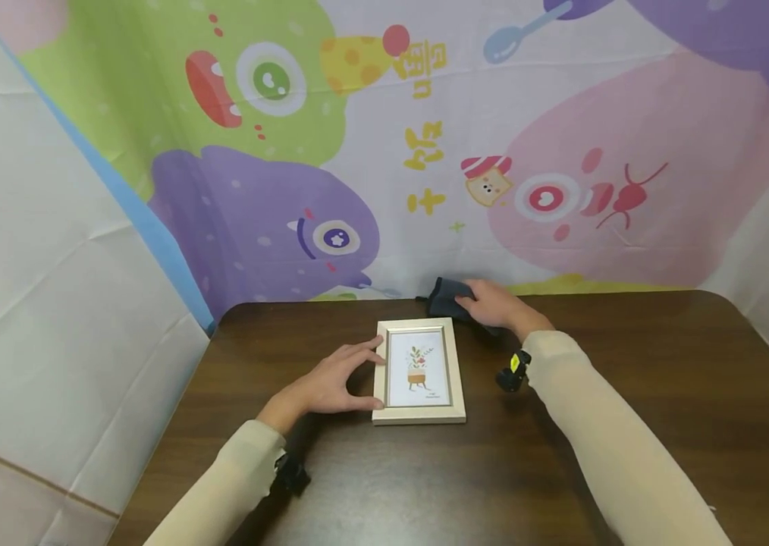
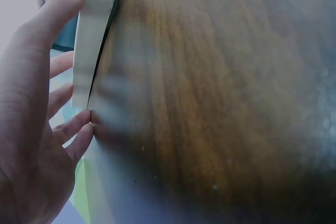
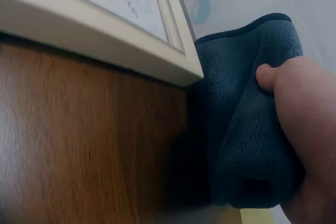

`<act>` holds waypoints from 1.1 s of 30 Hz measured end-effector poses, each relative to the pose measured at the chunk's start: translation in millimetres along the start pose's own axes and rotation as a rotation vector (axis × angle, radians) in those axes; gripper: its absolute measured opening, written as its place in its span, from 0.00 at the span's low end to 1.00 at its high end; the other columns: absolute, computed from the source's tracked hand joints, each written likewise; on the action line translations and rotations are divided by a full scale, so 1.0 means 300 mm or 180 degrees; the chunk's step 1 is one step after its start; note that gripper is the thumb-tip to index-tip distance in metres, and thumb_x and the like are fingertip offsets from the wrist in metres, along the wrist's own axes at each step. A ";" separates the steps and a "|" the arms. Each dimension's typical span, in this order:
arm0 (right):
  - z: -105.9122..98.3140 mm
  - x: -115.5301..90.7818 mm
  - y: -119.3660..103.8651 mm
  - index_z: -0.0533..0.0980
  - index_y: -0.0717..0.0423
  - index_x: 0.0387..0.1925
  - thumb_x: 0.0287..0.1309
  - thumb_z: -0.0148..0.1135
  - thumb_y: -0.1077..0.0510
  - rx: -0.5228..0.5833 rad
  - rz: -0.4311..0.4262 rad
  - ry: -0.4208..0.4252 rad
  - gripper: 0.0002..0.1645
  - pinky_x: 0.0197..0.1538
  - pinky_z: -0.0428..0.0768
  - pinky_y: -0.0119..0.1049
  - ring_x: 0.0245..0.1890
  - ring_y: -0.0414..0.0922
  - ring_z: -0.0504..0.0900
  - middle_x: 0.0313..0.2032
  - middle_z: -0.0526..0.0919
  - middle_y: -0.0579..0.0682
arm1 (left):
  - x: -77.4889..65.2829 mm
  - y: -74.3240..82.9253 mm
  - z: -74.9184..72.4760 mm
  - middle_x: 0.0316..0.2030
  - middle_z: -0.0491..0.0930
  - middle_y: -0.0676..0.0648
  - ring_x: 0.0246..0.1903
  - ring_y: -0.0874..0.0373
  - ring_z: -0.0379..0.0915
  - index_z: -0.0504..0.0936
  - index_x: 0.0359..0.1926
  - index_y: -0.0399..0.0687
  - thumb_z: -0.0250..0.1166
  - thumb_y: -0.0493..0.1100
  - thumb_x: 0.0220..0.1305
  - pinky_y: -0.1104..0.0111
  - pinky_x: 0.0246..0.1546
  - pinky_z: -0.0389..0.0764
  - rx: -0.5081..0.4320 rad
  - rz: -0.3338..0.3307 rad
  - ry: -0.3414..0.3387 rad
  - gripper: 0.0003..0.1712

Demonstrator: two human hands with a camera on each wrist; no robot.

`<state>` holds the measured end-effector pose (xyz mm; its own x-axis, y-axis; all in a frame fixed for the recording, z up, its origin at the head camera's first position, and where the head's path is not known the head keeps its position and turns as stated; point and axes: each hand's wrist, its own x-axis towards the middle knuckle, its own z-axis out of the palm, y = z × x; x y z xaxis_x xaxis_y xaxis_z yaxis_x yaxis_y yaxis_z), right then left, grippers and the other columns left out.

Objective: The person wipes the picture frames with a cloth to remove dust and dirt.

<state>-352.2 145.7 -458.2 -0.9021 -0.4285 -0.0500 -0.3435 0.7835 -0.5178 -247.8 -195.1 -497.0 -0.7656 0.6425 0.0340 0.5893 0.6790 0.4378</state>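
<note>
A cream picture frame (image 1: 419,415) with a potted-plant print lies face up on the table in the head view. My left hand (image 1: 333,379) touches its left edge, fingers spread and thumb near the lower corner. In the left wrist view, the fingertips meet the side of the frame (image 2: 97,24). My right hand (image 1: 497,305) grips a folded dark blue-grey cloth (image 1: 447,297) just beyond the frame's upper right corner. The right wrist view shows the thumb pressed on the fluffy cloth (image 3: 247,129), beside the frame's corner (image 3: 184,72).
The dark wooden table (image 1: 630,394) ends at the back against a hanging cloth backdrop (image 1: 439,250) with cartoon monsters. Pale sheeting (image 1: 57,250) covers the left side. Each wrist wears a small black camera mount, such as the one on the right (image 1: 513,373).
</note>
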 end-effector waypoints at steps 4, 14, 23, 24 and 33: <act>-0.004 -0.012 0.018 0.60 0.69 0.69 0.72 0.49 0.49 -0.0025 0.0017 0.0066 0.35 0.67 0.60 0.55 0.67 0.61 0.63 0.66 0.66 0.66 | 0.001 0.004 0.000 0.75 0.51 0.57 0.70 0.57 0.49 0.72 0.62 0.64 0.65 0.76 0.49 0.50 0.63 0.61 0.0002 -0.0007 -0.0003 0.42; -0.030 -0.054 -0.008 0.69 0.73 0.60 0.72 0.44 0.48 0.0179 0.0484 0.0423 0.32 0.61 0.67 0.56 0.59 0.64 0.71 0.59 0.73 0.70 | 0.000 0.004 0.003 0.75 0.50 0.57 0.70 0.55 0.50 0.72 0.61 0.62 0.65 0.75 0.50 0.49 0.63 0.61 -0.0008 0.0047 -0.0005 0.41; -0.084 -0.122 -0.047 0.74 0.73 0.46 0.72 0.43 0.47 0.0637 0.0880 0.0769 0.30 0.55 0.72 0.56 0.52 0.64 0.76 0.50 0.77 0.71 | -0.002 0.009 -0.007 0.75 0.51 0.55 0.70 0.54 0.50 0.72 0.62 0.61 0.66 0.75 0.50 0.49 0.63 0.62 -0.0035 0.0086 0.0013 0.42; -0.081 -0.127 -0.049 0.75 0.72 0.44 0.72 0.44 0.47 0.0671 0.0880 0.0777 0.29 0.54 0.72 0.56 0.51 0.64 0.76 0.49 0.78 0.71 | -0.002 0.009 -0.008 0.75 0.51 0.55 0.70 0.54 0.50 0.72 0.61 0.61 0.66 0.75 0.50 0.49 0.63 0.61 -0.0037 0.0076 0.0014 0.42; 0.008 -0.138 -0.056 0.75 0.69 0.42 0.71 0.45 0.44 0.0644 0.0988 0.0560 0.30 0.46 0.75 0.53 0.44 0.60 0.78 0.44 0.79 0.66 | -0.004 0.002 -0.003 0.75 0.50 0.57 0.70 0.55 0.50 0.72 0.62 0.63 0.65 0.75 0.50 0.49 0.63 0.62 -0.0003 0.0045 0.0004 0.42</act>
<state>-308.5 149.1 -449.6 -0.9917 -0.0886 -0.0927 -0.0055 0.7516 -0.6596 -246.7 -195.8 -495.8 -0.7575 0.6515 0.0412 0.5998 0.6697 0.4380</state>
